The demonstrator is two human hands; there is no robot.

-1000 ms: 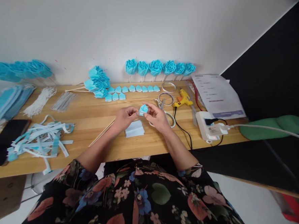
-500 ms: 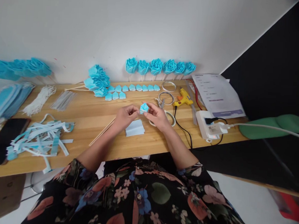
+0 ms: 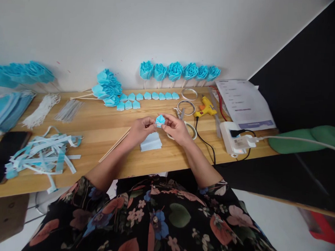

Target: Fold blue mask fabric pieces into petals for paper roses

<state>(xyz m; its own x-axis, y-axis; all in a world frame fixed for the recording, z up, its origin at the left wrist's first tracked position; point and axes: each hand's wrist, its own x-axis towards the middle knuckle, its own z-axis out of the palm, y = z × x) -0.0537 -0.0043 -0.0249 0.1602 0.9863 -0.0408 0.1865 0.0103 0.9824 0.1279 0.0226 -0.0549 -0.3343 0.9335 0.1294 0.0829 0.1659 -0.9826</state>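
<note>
A small folded blue petal (image 3: 160, 120) is held between both hands above the table. My left hand (image 3: 142, 130) pinches its left side, and my right hand (image 3: 178, 129) grips its right side. Below them lies a stack of pale blue cut squares (image 3: 151, 142). Several finished folded petals (image 3: 155, 96) sit in two rows farther back. Beyond those, blue flowers on sticks (image 3: 175, 72) lean against the wall. Thin wooden sticks (image 3: 114, 145) lie beside my left forearm.
Right of my hands are a tape roll (image 3: 194, 131), scissors (image 3: 180, 113), a yellow glue gun (image 3: 206, 107) and a power strip (image 3: 229, 138) with cords. On the left lie cut strips (image 3: 45, 157), a phone (image 3: 5, 157), masks (image 3: 12, 110) and white ear loops (image 3: 42, 111).
The petal has turned slightly in my fingers, so its pointed top and pale lower band face me more squarely. Both hands stay in nearly the same place; the view has shifted slightly.
</note>
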